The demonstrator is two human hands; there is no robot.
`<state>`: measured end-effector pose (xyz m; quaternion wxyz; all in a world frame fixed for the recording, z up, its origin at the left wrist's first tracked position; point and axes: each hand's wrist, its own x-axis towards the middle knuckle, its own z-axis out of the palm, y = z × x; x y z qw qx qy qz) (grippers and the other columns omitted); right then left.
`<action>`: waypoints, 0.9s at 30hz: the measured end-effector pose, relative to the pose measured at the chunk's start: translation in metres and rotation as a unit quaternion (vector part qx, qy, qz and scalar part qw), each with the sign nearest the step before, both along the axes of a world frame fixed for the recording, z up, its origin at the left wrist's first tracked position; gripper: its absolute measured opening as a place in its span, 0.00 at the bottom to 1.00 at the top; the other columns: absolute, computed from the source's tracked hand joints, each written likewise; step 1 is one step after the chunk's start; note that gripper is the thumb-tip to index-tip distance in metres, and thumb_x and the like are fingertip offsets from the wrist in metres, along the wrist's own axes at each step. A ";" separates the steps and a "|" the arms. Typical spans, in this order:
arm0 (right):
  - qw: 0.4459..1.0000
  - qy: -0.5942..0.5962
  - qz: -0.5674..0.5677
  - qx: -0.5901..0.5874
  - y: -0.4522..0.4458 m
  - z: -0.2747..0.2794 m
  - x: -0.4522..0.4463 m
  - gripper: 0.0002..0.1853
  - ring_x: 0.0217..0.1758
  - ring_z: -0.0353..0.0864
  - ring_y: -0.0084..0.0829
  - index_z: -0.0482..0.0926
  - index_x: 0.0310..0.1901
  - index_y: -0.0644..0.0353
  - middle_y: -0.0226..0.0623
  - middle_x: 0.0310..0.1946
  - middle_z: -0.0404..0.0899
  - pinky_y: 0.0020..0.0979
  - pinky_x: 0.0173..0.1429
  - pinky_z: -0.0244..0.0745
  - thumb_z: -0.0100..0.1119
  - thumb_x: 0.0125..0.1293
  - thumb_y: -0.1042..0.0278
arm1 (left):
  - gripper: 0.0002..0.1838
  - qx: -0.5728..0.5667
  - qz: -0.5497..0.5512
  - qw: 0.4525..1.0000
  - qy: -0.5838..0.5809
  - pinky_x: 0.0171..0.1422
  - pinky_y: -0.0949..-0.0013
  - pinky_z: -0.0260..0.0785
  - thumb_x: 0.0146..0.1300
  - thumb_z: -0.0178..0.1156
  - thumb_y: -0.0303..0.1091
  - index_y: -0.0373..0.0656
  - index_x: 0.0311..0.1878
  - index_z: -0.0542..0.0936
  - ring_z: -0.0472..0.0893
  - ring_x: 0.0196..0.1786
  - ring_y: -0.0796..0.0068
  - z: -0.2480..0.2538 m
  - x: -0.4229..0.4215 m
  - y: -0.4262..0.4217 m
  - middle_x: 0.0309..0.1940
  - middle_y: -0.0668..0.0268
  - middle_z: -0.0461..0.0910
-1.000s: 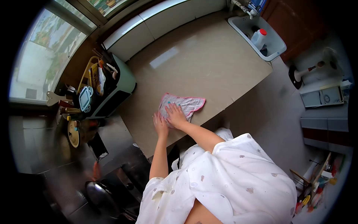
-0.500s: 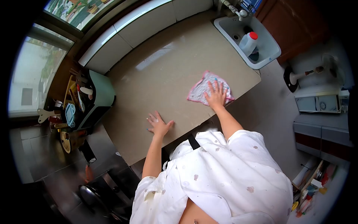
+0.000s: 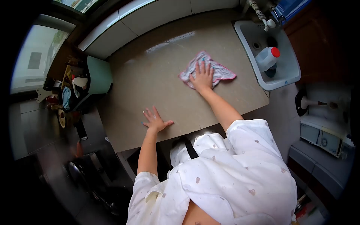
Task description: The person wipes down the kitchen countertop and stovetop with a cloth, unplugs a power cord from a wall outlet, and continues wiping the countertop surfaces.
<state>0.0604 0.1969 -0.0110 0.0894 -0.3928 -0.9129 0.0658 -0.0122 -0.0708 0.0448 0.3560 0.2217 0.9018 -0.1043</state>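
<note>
My right hand (image 3: 203, 77) lies flat on a crumpled cleaning cloth (image 3: 221, 72), whitish-grey with a pink edge. Its fingers are stretched out and slightly apart, pressing the cloth onto the beige countertop (image 3: 150, 86). Part of the cloth is hidden beneath the palm. Near the front edge of the counter, my left hand (image 3: 156, 121) rests on the bare surface with its fingers spread, holding nothing.
A sink (image 3: 249, 41) at the back right holds a plastic jug (image 3: 265, 60) with a red cap, under a faucet (image 3: 268, 24). A green utensil box (image 3: 99, 75) stands at the left. Dark cookware (image 3: 80, 174) is at the lower left.
My right hand has pushed the cloth away from the front edge, farther back across the countertop. My left hand stays spread near the edge. The whole view has shifted slightly.
</note>
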 end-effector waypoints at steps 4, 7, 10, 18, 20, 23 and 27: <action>0.967 -0.002 0.242 -0.082 -0.061 0.022 0.034 0.36 0.69 0.47 0.49 0.56 0.65 0.48 0.41 0.66 0.52 0.54 0.68 0.39 0.48 0.56 0.43 | 0.72 -0.012 0.003 1.000 -0.014 0.57 0.25 0.37 0.30 0.63 0.72 0.49 0.68 0.27 0.23 0.68 0.41 0.002 -0.002 0.004 0.66 0.46 0.18; 0.956 0.005 0.286 -0.069 -0.042 0.022 0.108 0.35 0.68 0.50 0.46 0.56 0.64 0.39 0.37 0.66 0.53 0.61 0.65 0.39 0.50 0.55 0.43 | 0.72 -0.005 0.004 1.000 -0.016 0.57 0.25 0.37 0.29 0.64 0.72 0.49 0.68 0.27 0.23 0.68 0.42 0.000 -0.002 0.002 0.66 0.47 0.18; 0.986 -0.057 0.151 -0.036 0.010 0.024 0.167 0.35 0.69 0.50 0.44 0.54 0.65 0.33 0.35 0.67 0.50 0.66 0.63 0.36 0.51 0.54 0.44 | 0.71 -0.005 0.004 1.000 -0.013 0.59 0.27 0.37 0.29 0.62 0.73 0.50 0.68 0.28 0.24 0.69 0.44 0.011 -0.001 0.007 0.67 0.49 0.20; 0.977 -0.059 -0.206 -0.007 0.130 0.011 0.047 0.36 0.71 0.43 0.46 0.52 0.66 0.46 0.42 0.68 0.47 0.59 0.66 0.39 0.44 0.57 0.42 | 0.73 -0.004 0.006 1.000 -0.003 0.57 0.25 0.38 0.28 0.64 0.72 0.50 0.67 0.26 0.25 0.69 0.41 0.006 -0.003 0.006 0.67 0.47 0.19; 0.992 -0.033 -0.118 -0.007 0.107 0.008 -0.003 0.38 0.71 0.43 0.44 0.53 0.66 0.53 0.43 0.68 0.48 0.55 0.67 0.40 0.44 0.57 0.42 | 0.73 -0.007 0.006 1.000 -0.008 0.57 0.24 0.38 0.28 0.63 0.72 0.49 0.67 0.26 0.25 0.69 0.41 0.004 -0.003 0.007 0.67 0.47 0.19; 0.994 0.016 0.105 -0.028 0.032 0.004 -0.039 0.39 0.70 0.47 0.41 0.54 0.65 0.57 0.43 0.67 0.49 0.52 0.68 0.39 0.46 0.56 0.43 | 0.72 -0.024 0.007 1.000 -0.016 0.58 0.26 0.39 0.29 0.61 0.74 0.48 0.68 0.28 0.25 0.69 0.42 0.004 0.000 0.006 0.67 0.48 0.19; 0.954 0.000 0.289 -0.086 -0.025 0.012 0.039 0.37 0.68 0.53 0.42 0.54 0.66 0.48 0.41 0.66 0.51 0.55 0.68 0.36 0.49 0.55 0.43 | 0.72 -0.026 0.007 1.000 -0.010 0.58 0.26 0.39 0.29 0.60 0.75 0.49 0.68 0.28 0.24 0.69 0.42 0.006 -0.005 0.008 0.67 0.49 0.19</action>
